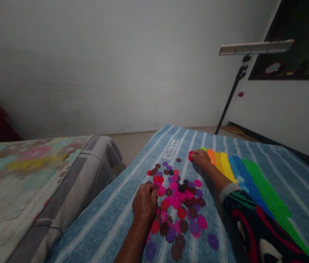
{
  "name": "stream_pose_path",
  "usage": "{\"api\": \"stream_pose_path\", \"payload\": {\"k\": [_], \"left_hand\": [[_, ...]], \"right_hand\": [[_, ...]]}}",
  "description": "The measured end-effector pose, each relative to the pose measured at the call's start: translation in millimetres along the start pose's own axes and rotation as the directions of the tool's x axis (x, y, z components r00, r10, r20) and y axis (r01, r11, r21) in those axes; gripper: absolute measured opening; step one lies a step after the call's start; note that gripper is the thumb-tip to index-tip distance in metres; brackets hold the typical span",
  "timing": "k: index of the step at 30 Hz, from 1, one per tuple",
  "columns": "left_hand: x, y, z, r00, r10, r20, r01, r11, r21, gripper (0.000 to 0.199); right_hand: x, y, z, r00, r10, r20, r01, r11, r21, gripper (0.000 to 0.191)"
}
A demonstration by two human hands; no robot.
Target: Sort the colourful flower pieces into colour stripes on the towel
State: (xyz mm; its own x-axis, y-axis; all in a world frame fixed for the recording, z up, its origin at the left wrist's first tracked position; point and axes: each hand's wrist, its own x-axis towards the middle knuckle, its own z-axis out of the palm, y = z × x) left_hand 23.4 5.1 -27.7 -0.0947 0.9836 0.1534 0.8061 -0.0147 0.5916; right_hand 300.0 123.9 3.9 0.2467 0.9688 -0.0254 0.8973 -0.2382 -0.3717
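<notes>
A loose pile of small flat flower-shaped discs (174, 201) in pink, red, purple, brown and black lies on a striped blue cloth (110, 215). At the pile's left edge my left hand (144, 202) is closed with its fingers curled in; whatever they hold, if anything, is hidden. Farther off, my right hand (201, 157) pinches a red flower-shaped disc (191, 156) down at the cloth. Right of it run lines of overlapping discs sorted by colour: orange discs (211, 157), yellow discs (228, 168), blue discs (249, 182) and green discs (269, 197). My right forearm covers part of these lines.
A "With love" label (172, 149) is printed on the cloth. Beyond a gap on the left stands another surface with a flowered cover (33, 171). A lamp on a stand (255, 47) rises behind the far right edge, before a pale wall (132, 65).
</notes>
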Motion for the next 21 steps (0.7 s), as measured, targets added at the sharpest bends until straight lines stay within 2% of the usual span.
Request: {"api": "stream_pose_path", "payload": {"k": [8,12,17,21], "left_hand": [[-1,-1,1.0,0.999,0.02,-0.026,-0.02,1.0,-0.003,0.015],[-1,2,-0.8,1.0,0.01,-0.005,-0.011,1.0,-0.008,0.016],[-1,4,-2.7,1.0,0.018,0.002,-0.018,1.0,0.002,0.016],[-1,3,-2.5,0.999,0.038,-0.011,-0.038,0.999,0.014,0.014]], "right_hand": [[2,-1,7,0.999,0.045,0.01,-0.044,0.996,-0.081,0.032],[-6,-4,5,1.0,0.015,0.011,-0.014,0.991,-0.133,0.032],[-28,-28,5,0.99,-0.13,0.059,0.138,0.98,-0.144,0.031],[-54,-58,9,0.937,-0.318,0.145,0.333,0.938,-0.093,0.028]]}}
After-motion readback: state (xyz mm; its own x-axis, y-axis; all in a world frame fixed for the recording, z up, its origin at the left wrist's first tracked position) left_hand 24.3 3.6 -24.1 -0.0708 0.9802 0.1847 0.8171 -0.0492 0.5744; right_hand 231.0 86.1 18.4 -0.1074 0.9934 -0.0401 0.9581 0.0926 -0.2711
